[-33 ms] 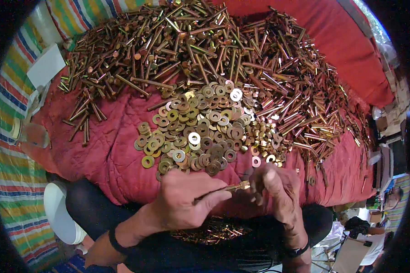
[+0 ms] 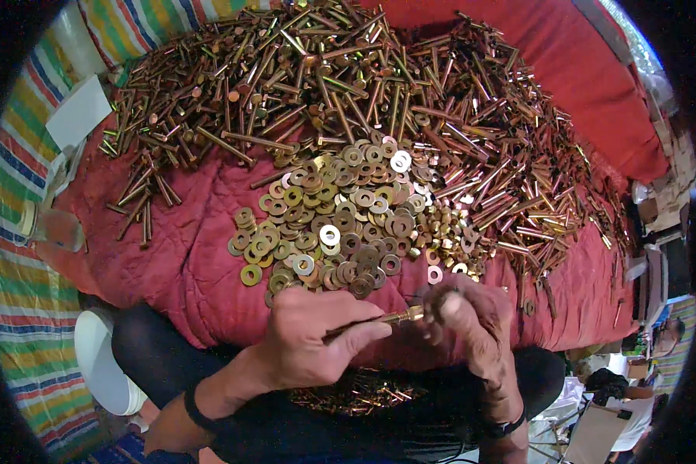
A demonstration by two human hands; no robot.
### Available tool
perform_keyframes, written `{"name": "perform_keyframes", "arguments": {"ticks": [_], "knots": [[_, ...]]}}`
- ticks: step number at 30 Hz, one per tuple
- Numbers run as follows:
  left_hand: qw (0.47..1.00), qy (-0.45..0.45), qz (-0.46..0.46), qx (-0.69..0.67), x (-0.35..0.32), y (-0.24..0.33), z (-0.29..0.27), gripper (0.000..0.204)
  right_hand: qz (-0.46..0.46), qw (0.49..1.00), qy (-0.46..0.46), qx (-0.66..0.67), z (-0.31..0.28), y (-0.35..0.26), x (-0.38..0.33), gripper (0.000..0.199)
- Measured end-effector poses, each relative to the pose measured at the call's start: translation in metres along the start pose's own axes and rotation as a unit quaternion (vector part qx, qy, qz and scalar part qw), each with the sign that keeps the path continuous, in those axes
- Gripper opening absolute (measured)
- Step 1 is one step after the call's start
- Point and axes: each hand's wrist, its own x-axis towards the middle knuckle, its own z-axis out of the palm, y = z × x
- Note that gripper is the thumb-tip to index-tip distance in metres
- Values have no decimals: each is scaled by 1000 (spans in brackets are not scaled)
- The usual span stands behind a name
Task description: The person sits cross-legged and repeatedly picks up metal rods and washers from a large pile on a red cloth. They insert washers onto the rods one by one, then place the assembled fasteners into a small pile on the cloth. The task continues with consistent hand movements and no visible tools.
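Note:
My left hand is closed, its thumb and fingers pinching a slim brass-coloured bolt held roughly level. A nut-like piece shows at the bolt's right end. Right beside that end, my right hand has its fingers curled in. They are partly blurred, and what lies between them is hidden. Just beyond both hands lies a heap of flat round washers, with small brass nuts along its right side.
Long bolts are piled behind the washers, and metal sleeves or tubes to the right, all on a red quilted cloth. More metal pieces lie at my lap. A white bucket stands left; a clear jar lies farther up.
My right hand's fingers and thumb have shifted slightly at the bolt's end. The left hand and the bolt are almost unmoved.

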Motion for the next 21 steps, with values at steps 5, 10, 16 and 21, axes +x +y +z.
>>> {"name": "perform_keyframes", "arguments": {"ticks": [5, 10, 16, 21], "knots": [[988, -14, -125, -87, 1, 4, -5, 12, -116, 986, 1, -123, 1, 3, 4, 37], [994, -5, -77, -82, 1, 3, -1, 13, -248, 949, -9, -194, 2, 14, 3, 27], [992, -1, -72, -106, 0, 2, 4, 12, -39, 998, -40, -37, -7, 8, -5, 25], [976, -3, -154, -155, 0, 3, 0, 10, -159, 978, 25, -133, 1, 5, 4, 32]]}}
